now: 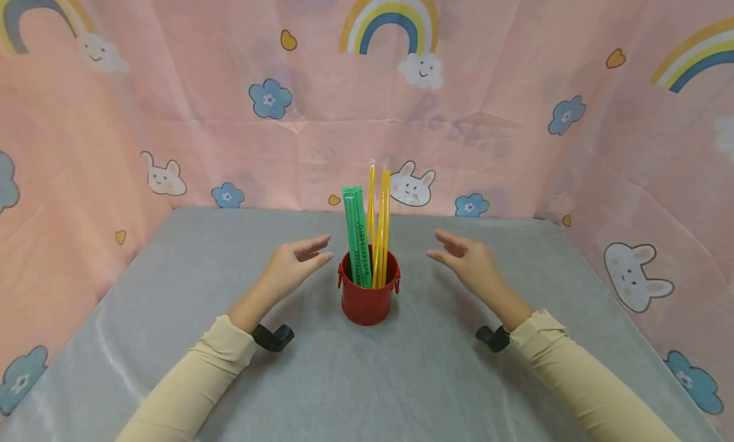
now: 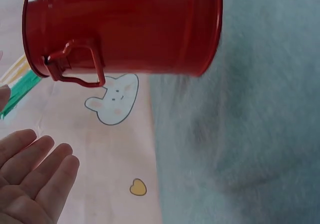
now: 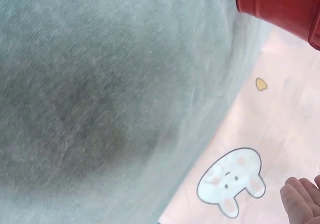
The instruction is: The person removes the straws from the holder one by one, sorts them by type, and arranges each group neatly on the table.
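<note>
A small red metal bucket with side handles [image 1: 368, 293] is standing upright in the middle of the grey cloth-covered surface [image 1: 229, 378], so the long things in it are leaning against its rim: green flat wrapped sticks [image 1: 356, 235] to the left and thin yellow straws [image 1: 379, 222] to the right. The left hand [image 1: 295, 263] and the right hand [image 1: 467, 260] are hovering on either side of the bucket, palms facing it, fingers straight and relaxed, holding nothing and touching nothing. Pink fabric printed with rainbows and bunnies [image 1: 516, 111] is hanging around the surface as a backdrop.
</note>
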`<state>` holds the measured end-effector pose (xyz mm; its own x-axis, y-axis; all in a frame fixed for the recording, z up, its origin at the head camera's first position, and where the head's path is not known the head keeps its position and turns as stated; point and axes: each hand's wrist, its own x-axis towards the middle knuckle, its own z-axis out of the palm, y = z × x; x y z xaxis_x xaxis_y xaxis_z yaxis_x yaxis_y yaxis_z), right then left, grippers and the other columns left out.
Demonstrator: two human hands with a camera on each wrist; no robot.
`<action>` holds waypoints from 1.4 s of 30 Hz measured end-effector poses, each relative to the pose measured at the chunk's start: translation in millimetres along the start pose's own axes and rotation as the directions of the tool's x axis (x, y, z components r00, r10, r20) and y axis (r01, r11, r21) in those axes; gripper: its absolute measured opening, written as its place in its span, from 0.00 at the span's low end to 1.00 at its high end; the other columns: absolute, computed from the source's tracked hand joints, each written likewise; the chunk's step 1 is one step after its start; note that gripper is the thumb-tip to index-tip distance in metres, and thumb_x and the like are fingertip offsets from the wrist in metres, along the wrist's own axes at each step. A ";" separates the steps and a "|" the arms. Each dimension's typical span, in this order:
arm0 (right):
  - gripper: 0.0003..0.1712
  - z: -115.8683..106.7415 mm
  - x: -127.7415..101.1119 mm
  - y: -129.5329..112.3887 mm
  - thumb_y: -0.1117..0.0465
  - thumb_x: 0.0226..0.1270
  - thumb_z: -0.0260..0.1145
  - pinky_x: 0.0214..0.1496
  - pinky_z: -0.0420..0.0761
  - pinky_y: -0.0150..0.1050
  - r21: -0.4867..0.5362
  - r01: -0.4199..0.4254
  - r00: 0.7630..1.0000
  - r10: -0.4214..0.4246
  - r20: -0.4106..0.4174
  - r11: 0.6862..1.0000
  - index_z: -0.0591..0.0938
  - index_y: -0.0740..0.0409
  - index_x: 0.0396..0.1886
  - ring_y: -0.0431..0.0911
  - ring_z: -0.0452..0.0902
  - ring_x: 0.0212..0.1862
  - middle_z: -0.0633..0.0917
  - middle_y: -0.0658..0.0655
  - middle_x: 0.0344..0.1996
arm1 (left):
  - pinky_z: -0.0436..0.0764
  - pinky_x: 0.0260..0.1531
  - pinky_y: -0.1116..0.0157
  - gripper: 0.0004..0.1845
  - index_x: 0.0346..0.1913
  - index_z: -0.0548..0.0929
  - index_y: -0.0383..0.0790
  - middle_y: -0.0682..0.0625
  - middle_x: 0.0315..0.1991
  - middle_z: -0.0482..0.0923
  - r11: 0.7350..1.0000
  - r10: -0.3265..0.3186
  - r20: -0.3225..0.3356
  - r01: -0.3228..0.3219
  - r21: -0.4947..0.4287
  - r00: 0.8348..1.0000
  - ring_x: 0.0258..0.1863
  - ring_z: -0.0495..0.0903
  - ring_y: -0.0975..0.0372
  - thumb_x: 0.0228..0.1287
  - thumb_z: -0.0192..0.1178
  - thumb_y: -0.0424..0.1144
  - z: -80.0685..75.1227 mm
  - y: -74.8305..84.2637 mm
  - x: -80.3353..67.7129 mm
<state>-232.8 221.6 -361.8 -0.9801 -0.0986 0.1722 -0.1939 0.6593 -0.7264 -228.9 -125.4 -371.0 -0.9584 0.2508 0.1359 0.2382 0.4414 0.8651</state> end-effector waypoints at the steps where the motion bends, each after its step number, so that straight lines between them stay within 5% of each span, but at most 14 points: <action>1: 0.36 0.2 -0.1 -0.6 0.50 0.66 0.70 0.63 0.77 0.52 0.004 -0.003 1.000 0.003 0.001 1.000 0.74 0.60 0.69 0.59 0.75 0.66 0.77 0.63 0.65 | 0.80 0.60 0.51 0.28 0.69 0.76 0.49 0.45 0.66 0.77 1.000 0.002 0.002 -0.002 -0.008 1.000 0.64 0.77 0.49 0.68 0.63 0.51 0.5 0.3 -0.3; 42: 0.28 27.3 -2.9 -36.6 0.44 0.65 0.70 0.64 0.79 0.51 0.214 -0.102 0.995 0.101 0.013 0.972 0.84 0.55 0.58 0.51 0.82 0.59 0.87 0.57 0.53 | 0.80 0.60 0.54 0.22 0.61 0.83 0.46 0.47 0.59 0.83 0.982 -0.073 0.027 0.076 -0.174 0.997 0.60 0.81 0.56 0.66 0.66 0.45 27.4 12.6 -4.9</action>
<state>-224.1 177.5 -354.0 -0.9952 -0.0409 0.0888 -0.0974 0.4914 -0.8655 -216.9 -97.5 -374.0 -0.9688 0.2407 0.0596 0.1333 0.3031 0.9436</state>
